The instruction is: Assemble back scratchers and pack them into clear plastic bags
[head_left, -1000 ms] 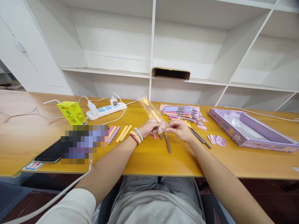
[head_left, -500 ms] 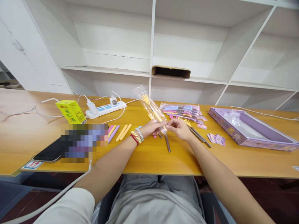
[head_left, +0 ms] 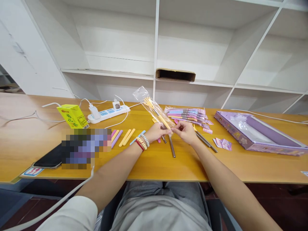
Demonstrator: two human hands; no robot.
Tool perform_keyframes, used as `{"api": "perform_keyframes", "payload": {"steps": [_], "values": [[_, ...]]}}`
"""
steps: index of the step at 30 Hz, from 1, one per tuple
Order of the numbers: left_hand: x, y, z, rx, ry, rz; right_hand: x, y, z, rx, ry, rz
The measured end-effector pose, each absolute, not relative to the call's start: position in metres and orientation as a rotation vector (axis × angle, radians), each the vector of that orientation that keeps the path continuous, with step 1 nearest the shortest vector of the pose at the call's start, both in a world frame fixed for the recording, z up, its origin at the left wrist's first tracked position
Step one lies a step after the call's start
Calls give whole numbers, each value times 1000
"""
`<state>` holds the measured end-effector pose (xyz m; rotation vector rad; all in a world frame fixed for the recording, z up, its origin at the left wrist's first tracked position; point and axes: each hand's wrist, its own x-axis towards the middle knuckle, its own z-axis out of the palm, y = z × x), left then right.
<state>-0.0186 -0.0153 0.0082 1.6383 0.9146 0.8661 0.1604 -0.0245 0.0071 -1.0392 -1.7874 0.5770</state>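
Note:
A yellow back scratcher [head_left: 162, 118] lies slantwise inside a clear plastic bag [head_left: 141, 93], claw end up and to the left. My left hand [head_left: 156, 132] pinches the bag's lower end from the left. At the same end, the closed fingertips of my right hand [head_left: 185, 132] grip the bag from the other side. Below them a metal rod [head_left: 172, 147] lies on the table, its top hidden. Beside my right hand are more back scratchers with yellow claws and bare metal rods [head_left: 206, 142]. Loose yellow handles [head_left: 127, 138] and a blue handle [head_left: 134, 140] lie left of my left hand.
Several bagged back scratchers [head_left: 187, 114] are piled behind my hands. To the right are small purple cards [head_left: 223, 143] and a purple box [head_left: 255, 146]. A power strip [head_left: 109, 113], yellow carton [head_left: 73, 116] and phone [head_left: 48, 156] stand or lie left. White shelves [head_left: 192, 45] rise behind.
The bag's claw end has swung slightly left, and its open-looking top is spread wider. My left hand has shifted a little, uncovering more of the blue handle by its wrist.

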Motion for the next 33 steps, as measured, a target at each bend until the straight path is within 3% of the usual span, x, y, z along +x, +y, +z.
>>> {"api": "perform_keyframes", "payload": {"steps": [6,19,33], "values": [[-18,-17,8,1595,962,905,161,-23,6,-1060,-1788,578],[-20,-19,10,1709,908,699,161,-24,8,-992,-1784,1167],[-18,-19,9,1617,909,897,162,-21,7,-1135,-1754,921]]}}
